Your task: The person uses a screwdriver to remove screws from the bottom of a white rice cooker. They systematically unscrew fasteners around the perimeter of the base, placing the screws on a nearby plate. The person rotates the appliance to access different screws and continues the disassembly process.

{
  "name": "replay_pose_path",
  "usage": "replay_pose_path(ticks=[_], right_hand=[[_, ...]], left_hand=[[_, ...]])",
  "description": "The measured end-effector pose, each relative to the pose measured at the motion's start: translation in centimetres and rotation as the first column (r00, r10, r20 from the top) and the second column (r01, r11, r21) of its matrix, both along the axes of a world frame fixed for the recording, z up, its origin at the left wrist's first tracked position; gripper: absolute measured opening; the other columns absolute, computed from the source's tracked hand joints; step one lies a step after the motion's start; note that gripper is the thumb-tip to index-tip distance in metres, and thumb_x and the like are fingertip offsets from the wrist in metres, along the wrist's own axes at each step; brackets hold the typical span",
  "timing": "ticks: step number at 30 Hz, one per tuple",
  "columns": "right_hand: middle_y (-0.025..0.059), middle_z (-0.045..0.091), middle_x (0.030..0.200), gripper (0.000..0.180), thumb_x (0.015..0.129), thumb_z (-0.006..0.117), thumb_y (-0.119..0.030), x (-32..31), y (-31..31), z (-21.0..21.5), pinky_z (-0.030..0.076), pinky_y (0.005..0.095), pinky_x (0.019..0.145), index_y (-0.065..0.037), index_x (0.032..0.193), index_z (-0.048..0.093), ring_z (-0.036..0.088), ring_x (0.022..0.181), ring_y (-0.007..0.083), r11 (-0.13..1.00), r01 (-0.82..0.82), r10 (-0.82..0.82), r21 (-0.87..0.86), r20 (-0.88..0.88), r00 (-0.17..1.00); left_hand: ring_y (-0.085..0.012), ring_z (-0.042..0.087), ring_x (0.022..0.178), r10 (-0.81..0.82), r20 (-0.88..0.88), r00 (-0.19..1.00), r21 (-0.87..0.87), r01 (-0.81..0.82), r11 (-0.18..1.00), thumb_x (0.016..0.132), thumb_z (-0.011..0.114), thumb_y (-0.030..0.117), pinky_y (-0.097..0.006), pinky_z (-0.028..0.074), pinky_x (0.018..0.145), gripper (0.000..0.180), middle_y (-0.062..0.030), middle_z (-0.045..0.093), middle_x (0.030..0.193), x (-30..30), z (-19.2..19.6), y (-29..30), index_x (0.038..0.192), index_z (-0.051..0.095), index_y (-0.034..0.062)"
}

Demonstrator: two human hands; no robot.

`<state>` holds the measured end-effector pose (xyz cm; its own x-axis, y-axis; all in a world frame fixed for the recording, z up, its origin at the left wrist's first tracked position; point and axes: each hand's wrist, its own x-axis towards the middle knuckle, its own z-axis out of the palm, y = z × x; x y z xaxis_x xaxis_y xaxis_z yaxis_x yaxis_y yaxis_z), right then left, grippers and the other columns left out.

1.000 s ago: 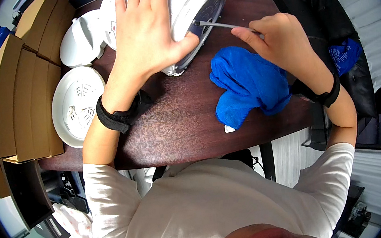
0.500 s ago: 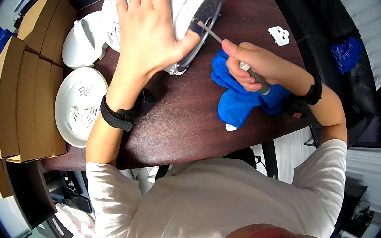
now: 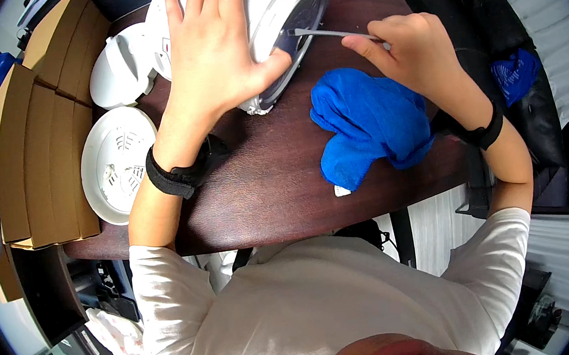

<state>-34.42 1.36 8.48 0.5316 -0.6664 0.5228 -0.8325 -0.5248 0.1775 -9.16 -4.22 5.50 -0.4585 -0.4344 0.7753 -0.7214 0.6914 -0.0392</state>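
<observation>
A white rounded appliance [image 3: 272, 3] lies tilted at the far edge of the table, its dark, round end turned to the right. My left hand [image 3: 214, 52] rests on its side with fingers spread and the thumb near the dark end. In my right hand [image 3: 417, 50] is a flat-blade screwdriver [image 3: 334, 32], its handle mostly hidden by the fingers. The blade's tip is at the dark end, beside my left thumb; whether it touches cannot be made out. Below the right hand lies a crumpled blue cloth [image 3: 369, 122].
To the left stand a white shallow dish [image 3: 90, 175] holding small metal-looking pieces, and a white round part [image 3: 105, 79] with a raised ridge. Cardboard boxes [image 3: 44, 163] line the left edge of the brown table [image 3: 264, 187]. A black sofa [image 3: 484, 21] is at the right.
My right hand has risen and moved right, away from the blue cloth, and the screwdriver now lies nearly level. The small white part at the right is now hidden. My left hand stays on the appliance.
</observation>
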Motion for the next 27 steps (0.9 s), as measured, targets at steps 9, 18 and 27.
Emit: replay_pose_path(ticks=[9,18,27], right_hand=[[0.0113,0.054,0.049,0.050,0.085,0.070,-0.043,0.2,-0.1,0.9,0.042,0.0344,0.042,-0.008,0.052,0.057,0.055,0.044,0.0278,0.997,-0.024,0.018,-0.073,-0.089,0.996],[0.0116,0.052,0.046,0.054,0.085,0.067,-0.047,0.1,-0.5,1.0,0.043,0.0342,0.041,-0.008,0.050,0.057,0.054,0.041,0.0290,0.992,-0.038,0.020,-0.121,-0.143,0.990],[0.0171,0.052,0.048,0.060,0.089,0.063,-0.050,0.1,-1.6,1.4,0.046,0.0363,0.044,-0.003,0.052,0.061,0.056,0.044,0.0320,0.980,-0.048,0.056,0.195,-0.037,0.998]], left_hand=[[-0.0407,0.039,0.134,0.001,0.004,1.000,-0.006,-0.001,1.000,0.059,0.063,0.039,-0.059,0.022,0.112,0.083,-0.0218,0.048,0.139,0.1,-0.1,0.0,0.128,0.047,-0.0041],[-0.0408,0.039,0.134,-0.002,0.009,1.000,-0.003,0.002,1.000,0.059,0.063,0.038,-0.059,0.022,0.111,0.083,-0.0220,0.048,0.139,0.0,-0.1,-0.1,0.129,0.046,-0.0038],[-0.0407,0.040,0.134,0.008,0.021,1.000,0.006,-0.008,1.000,0.060,0.065,0.034,-0.059,0.023,0.110,0.080,-0.0226,0.049,0.138,0.0,-0.2,0.0,0.129,0.047,-0.0040]])
